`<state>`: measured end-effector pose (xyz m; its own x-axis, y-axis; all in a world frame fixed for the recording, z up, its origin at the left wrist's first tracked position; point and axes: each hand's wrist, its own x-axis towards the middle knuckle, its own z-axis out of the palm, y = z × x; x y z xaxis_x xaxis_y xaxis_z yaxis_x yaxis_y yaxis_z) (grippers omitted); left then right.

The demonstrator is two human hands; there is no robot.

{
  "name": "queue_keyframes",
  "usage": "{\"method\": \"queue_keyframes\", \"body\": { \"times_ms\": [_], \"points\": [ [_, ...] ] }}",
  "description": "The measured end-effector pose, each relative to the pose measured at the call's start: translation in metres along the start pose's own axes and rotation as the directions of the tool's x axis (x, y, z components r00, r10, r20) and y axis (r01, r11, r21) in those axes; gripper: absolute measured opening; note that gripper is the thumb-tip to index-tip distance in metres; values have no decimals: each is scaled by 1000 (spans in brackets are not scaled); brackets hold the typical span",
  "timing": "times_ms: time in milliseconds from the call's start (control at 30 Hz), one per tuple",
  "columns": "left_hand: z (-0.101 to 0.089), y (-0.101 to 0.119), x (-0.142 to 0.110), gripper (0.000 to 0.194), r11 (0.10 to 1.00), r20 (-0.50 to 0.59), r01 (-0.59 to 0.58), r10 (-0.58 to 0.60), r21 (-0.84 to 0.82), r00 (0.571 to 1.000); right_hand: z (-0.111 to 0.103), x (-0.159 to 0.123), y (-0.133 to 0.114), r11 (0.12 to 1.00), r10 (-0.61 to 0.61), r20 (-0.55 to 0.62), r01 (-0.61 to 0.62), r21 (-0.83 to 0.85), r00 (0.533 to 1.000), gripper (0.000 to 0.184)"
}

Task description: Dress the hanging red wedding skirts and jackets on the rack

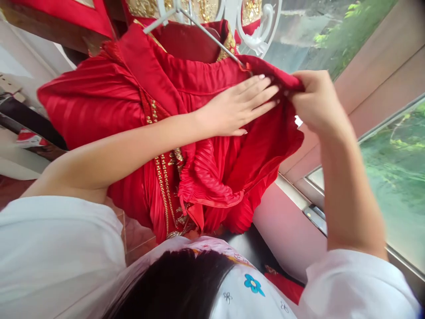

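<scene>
A red pleated garment (212, 173) with gold beaded trim hangs in front of me on a metal hanger (212, 40). Across its upper right part lies my left hand (244, 106), palm down with the fingers stretched out on the cloth. My right hand (312, 95) grips the garment's waistband at the far right edge and holds it out toward the window. Below the left hand the red cloth hangs in folds, with a gathered edge turned outward. The right hand's fingertips are partly hidden by the cloth.
Behind the hanger stands a white ornate metal frame (265, 31), with gold-sequined red cloth (206, 9) about it. A window (398, 168) with a pale frame runs along the right. At the left are dark items (29, 119), and tiled floor (136, 230) shows below.
</scene>
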<state>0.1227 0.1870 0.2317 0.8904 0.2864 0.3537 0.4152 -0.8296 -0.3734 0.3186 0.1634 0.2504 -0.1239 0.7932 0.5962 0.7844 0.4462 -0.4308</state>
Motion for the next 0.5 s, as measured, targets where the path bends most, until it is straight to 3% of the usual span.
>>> {"method": "queue_keyframes", "body": {
  "times_ms": [67, 167, 333, 433, 500],
  "points": [
    [4, 2, 0, 67, 998, 13, 31, -32, 51, 999, -14, 10, 3, 1000, -5, 26, 4, 11, 1000, 16],
    [5, 1, -1, 53, 990, -55, 43, -36, 133, 998, -32, 30, 8, 998, -69, -66, 68, -14, 995, 21],
    [4, 2, -3, 49, 982, -126, 94, -74, 163, 989, -56, 55, -4, 974, -83, -190, 120, 191, 978, 47],
    [5, 3, -6, 49, 989, -131, 89, -73, 116, 989, -57, 35, -28, 979, -49, -200, 88, 186, 979, 45],
    [8, 2, -8, 48, 995, -144, 78, -67, 68, 987, -40, 4, -49, 993, -47, -207, 68, 95, 977, 43]
  ]
}}
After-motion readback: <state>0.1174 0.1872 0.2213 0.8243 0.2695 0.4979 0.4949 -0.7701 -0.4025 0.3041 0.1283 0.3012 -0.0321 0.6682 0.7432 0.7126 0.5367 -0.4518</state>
